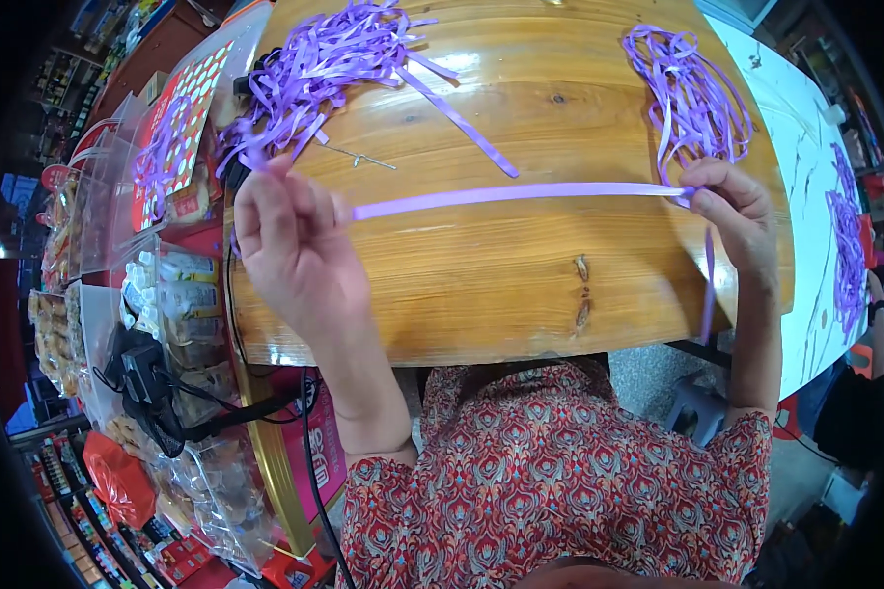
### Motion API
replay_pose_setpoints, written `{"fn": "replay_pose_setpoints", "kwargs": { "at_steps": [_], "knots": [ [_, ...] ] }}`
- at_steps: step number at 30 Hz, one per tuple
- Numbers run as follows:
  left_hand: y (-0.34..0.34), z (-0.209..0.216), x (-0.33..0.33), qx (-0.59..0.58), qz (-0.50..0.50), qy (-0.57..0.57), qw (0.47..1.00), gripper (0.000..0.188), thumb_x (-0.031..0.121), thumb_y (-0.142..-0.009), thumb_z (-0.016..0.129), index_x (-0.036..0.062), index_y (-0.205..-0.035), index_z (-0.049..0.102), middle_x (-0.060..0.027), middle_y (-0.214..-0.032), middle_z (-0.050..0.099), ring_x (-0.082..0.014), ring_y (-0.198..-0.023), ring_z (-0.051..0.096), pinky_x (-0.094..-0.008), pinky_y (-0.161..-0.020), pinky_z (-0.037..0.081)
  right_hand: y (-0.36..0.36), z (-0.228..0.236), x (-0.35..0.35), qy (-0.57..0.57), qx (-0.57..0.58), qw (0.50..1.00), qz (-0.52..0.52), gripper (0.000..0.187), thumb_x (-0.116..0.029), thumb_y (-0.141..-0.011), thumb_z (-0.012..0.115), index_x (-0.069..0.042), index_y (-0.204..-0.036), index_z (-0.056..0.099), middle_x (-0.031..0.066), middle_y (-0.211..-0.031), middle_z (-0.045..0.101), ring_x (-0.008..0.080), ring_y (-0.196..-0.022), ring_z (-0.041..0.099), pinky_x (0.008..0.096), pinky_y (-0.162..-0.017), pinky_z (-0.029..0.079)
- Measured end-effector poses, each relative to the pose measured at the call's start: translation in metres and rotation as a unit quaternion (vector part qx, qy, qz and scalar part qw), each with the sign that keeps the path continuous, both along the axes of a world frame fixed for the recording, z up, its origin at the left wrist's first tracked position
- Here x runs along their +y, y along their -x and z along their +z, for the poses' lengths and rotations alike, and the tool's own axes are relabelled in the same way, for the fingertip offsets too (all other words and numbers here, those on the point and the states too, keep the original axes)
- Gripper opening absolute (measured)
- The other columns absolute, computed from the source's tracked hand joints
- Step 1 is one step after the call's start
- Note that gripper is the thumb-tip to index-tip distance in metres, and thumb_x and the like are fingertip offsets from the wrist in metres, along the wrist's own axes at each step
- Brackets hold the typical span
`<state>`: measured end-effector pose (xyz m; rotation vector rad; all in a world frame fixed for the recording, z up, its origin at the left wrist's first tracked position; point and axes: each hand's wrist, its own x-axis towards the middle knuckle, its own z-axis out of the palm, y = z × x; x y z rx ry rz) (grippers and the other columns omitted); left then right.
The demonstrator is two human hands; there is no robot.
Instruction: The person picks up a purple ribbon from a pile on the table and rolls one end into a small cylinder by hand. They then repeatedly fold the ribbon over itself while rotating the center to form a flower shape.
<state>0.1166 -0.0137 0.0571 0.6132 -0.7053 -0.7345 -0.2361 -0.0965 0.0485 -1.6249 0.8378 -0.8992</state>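
A narrow purple ribbon (521, 192) stretches almost level above the wooden table, pulled taut between my two hands. My left hand (295, 231) has its fingers curled closed around the ribbon's left part. At the other side, my right hand (732, 204) pinches the ribbon between thumb and fingertips, and a loose tail (708, 285) hangs below it. Just beyond my right hand lies a looped bundle of purple ribbon (688, 93). Past my left hand spreads a larger heap of cut purple ribbon strips (334, 64), one strip trailing toward the middle. A thin metal wire piece (359, 157) lies near that heap.
The wooden table (442, 285) has a curved near edge in front of me. Packaged goods (187, 294) and a black strapped device (147, 378) crowd the left side. A white marbled table (805, 196) at right carries more purple ribbon (845, 240). A grey stool (697, 407) stands below.
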Motion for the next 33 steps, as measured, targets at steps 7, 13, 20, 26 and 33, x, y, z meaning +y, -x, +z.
{"fn": "replay_pose_setpoints", "kwargs": {
  "at_steps": [7,13,20,26,33],
  "knots": [
    [0.042,-0.015,-0.007,-0.447,0.288,-0.113,0.839,0.045,0.004,-0.084,0.058,-0.0024,-0.125,0.041,-0.0144,-0.123,0.045,-0.0228,-0.107,0.050,-0.0332,-0.091,0.039,-0.060,0.000,0.001,0.253,0.126,0.952,0.115,0.025,0.003,-0.078,0.059,0.000,-0.103,0.060,0.0092,-0.088,0.058,0.0196,-0.082,0.056,0.0267,-0.069,0.042],
    [0.106,-0.024,-0.003,-0.138,-0.209,-0.188,0.950,0.036,0.003,-0.085,0.057,-0.0028,-0.119,0.047,-0.0075,-0.106,0.056,-0.0141,-0.097,0.053,-0.0246,-0.085,0.042,-0.091,0.011,0.012,0.371,0.114,0.920,0.061,0.032,0.002,-0.077,0.062,-0.002,-0.108,0.060,0.0098,-0.084,0.060,0.0218,-0.076,0.058,0.0288,-0.065,0.045],
    [0.077,-0.029,-0.005,-0.290,-0.090,-0.212,0.929,0.006,0.005,-0.084,0.061,-0.0002,-0.086,0.062,-0.0007,-0.077,0.052,-0.0071,-0.074,0.052,-0.0216,-0.063,0.042,-0.061,0.003,0.006,0.196,0.105,0.975,0.022,0.019,-0.003,-0.082,0.060,0.000,-0.101,0.063,0.0050,-0.082,0.061,0.0106,-0.073,0.057,0.0227,-0.063,0.044],
    [0.010,-0.038,-0.002,-0.676,0.175,-0.247,0.672,0.012,0.004,-0.079,0.062,0.0001,-0.090,0.061,-0.0107,-0.084,0.056,-0.0233,-0.081,0.057,-0.0329,-0.068,0.044,-0.038,-0.016,-0.015,0.137,0.058,0.988,-0.040,0.014,-0.003,-0.086,0.057,0.001,-0.097,0.064,0.0030,-0.084,0.059,0.0083,-0.078,0.055,0.0192,-0.070,0.043],
    [0.073,-0.038,-0.021,-0.631,0.140,-0.066,0.761,0.029,0.005,-0.081,0.059,-0.0002,-0.110,0.053,-0.0156,-0.105,0.055,-0.0298,-0.095,0.055,-0.0364,-0.081,0.044,-0.058,-0.020,-0.007,0.243,0.078,0.966,0.042,0.017,-0.001,-0.084,0.058,0.000,-0.100,0.064,0.0065,-0.085,0.062,0.0127,-0.079,0.057,0.0210,-0.069,0.043]
  ]
}}
